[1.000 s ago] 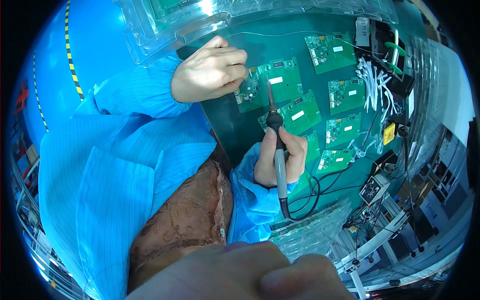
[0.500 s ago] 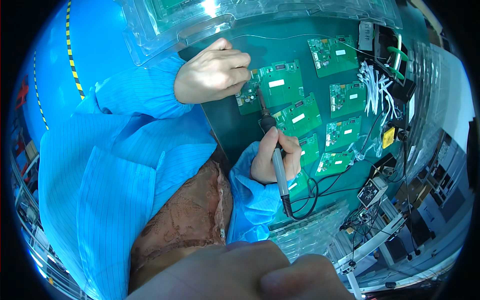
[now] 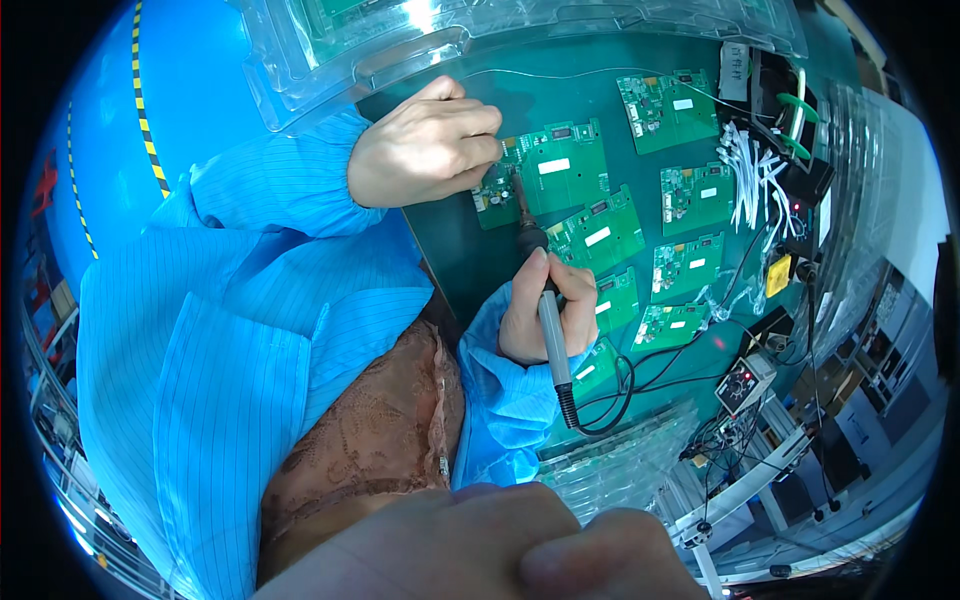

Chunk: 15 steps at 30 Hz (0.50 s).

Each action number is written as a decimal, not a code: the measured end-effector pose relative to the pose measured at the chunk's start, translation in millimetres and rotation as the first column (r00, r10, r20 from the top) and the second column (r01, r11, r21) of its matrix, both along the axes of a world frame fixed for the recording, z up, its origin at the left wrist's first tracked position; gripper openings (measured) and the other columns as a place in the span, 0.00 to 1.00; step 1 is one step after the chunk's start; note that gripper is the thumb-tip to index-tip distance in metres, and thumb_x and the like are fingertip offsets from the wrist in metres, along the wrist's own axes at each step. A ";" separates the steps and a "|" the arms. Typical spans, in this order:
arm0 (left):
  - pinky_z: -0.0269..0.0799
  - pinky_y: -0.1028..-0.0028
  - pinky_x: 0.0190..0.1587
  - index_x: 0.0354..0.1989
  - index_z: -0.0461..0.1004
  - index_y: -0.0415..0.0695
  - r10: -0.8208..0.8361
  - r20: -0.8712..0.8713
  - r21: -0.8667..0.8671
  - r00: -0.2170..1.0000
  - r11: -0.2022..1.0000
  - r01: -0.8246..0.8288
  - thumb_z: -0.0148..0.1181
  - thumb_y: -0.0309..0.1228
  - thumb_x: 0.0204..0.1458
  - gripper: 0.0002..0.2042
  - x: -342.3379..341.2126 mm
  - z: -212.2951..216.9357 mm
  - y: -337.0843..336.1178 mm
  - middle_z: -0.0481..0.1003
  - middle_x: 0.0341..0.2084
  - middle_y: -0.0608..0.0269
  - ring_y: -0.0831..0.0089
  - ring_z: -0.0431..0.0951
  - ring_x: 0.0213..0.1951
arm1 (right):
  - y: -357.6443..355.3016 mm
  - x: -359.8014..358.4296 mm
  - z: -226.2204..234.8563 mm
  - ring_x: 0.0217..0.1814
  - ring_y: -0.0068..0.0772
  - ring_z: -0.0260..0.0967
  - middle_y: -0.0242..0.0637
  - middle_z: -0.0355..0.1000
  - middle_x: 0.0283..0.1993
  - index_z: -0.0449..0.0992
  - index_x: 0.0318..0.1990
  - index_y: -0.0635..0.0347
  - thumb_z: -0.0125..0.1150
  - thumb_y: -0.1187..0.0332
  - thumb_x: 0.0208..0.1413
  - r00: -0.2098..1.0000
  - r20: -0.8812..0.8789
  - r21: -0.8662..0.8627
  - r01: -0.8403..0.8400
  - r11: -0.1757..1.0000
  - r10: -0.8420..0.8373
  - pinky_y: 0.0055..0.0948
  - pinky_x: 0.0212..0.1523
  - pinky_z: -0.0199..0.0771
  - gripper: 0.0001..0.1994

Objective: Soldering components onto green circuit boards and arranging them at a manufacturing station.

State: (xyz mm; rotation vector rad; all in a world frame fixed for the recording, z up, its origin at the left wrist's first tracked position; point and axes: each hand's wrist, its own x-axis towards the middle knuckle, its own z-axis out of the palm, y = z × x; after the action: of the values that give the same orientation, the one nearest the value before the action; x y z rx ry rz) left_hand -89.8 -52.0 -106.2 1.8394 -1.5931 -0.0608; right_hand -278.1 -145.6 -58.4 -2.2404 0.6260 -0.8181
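My right hand (image 3: 540,312) is closed around the grey handle of a soldering iron (image 3: 553,335). The iron's tip reaches the component side of a green circuit board (image 3: 575,180). My left hand (image 3: 428,150) is closed at the board's left edge, its fingertips mostly hidden. A thin solder wire (image 3: 560,75) runs from a green-flanged spool (image 3: 797,125) to my left hand, which pinches it; the wire's end is out of sight. Directly below lies another circuit board (image 3: 598,235), partly overlapped by the first.
More green boards (image 3: 688,265) lie in rows on the green mat (image 3: 470,265). White cables (image 3: 748,185) are bundled at the right. A control box (image 3: 745,385) stands near the iron's black cord (image 3: 625,400). Clear plastic trays (image 3: 360,75) line the far edge.
My right hand and the soldering iron have shifted slightly left and up. Red lights now show on the control box and near the spool. My left hand stays in place.
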 end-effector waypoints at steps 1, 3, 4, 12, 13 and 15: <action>0.58 0.73 0.41 0.27 0.73 0.44 -0.002 -0.003 -0.004 1.000 1.000 0.002 0.63 0.26 0.41 0.05 0.1 -0.1 -0.8 0.64 0.24 0.66 0.75 0.69 0.29 | -2.4 2.5 -7.6 0.21 0.31 0.67 0.40 0.72 0.26 0.71 0.30 0.65 0.63 0.81 0.48 0.999 -0.029 -0.001 0.030 1.000 -0.030 0.25 0.23 0.68 0.06; 0.58 0.73 0.41 0.26 0.73 0.44 -0.004 -0.005 -0.006 1.000 1.000 0.004 0.64 0.26 0.41 0.05 -0.3 -0.7 -0.6 0.64 0.24 0.66 0.75 0.69 0.30 | -4.5 5.6 -13.5 0.22 0.31 0.67 0.41 0.72 0.25 0.71 0.30 0.65 0.63 0.81 0.48 1.000 0.029 -0.025 0.012 1.000 -0.011 0.26 0.23 0.68 0.06; 0.58 0.73 0.41 0.26 0.73 0.44 -0.006 -0.006 -0.009 1.000 1.000 0.006 0.64 0.26 0.41 0.05 -0.4 -1.0 -0.7 0.64 0.24 0.66 0.75 0.69 0.30 | -5.3 6.8 -15.5 0.22 0.31 0.67 0.41 0.71 0.25 0.72 0.31 0.65 0.64 0.80 0.48 0.996 0.087 -0.051 -0.005 0.999 0.010 0.26 0.23 0.68 0.06; 0.58 0.73 0.41 0.26 0.73 0.44 -0.008 0.003 0.003 1.000 1.000 0.008 0.63 0.26 0.41 0.05 -0.1 -1.4 -1.0 0.63 0.25 0.66 0.75 0.69 0.30 | -1.2 5.2 -10.8 0.22 0.30 0.68 0.42 0.71 0.24 0.71 0.30 0.65 0.63 0.80 0.49 0.999 0.032 0.025 0.021 0.999 -0.022 0.25 0.22 0.67 0.06; 0.58 0.73 0.41 0.26 0.73 0.44 -0.010 0.001 0.005 1.000 1.000 0.010 0.63 0.26 0.41 0.05 -0.2 -1.9 -0.8 0.63 0.25 0.66 0.75 0.69 0.30 | -0.9 5.1 -10.1 0.22 0.30 0.68 0.42 0.71 0.23 0.71 0.30 0.65 0.64 0.80 0.49 1.000 0.014 0.027 0.023 0.999 -0.023 0.25 0.22 0.67 0.06; 0.58 0.72 0.41 0.28 0.74 0.42 -0.021 -0.009 0.029 1.000 0.999 0.021 0.64 0.25 0.40 0.07 -0.2 -0.3 -0.9 0.65 0.25 0.65 0.73 0.70 0.30 | -1.0 4.8 -10.0 0.22 0.29 0.67 0.41 0.70 0.24 0.71 0.31 0.65 0.63 0.79 0.50 1.000 0.010 0.033 0.024 0.999 -0.025 0.25 0.23 0.66 0.06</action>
State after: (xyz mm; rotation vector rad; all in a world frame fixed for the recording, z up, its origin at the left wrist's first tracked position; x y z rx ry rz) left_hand -90.1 -52.9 -106.5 1.8421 -1.6140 -0.1014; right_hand -273.3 -146.7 -68.4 -2.2016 0.6583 -0.8260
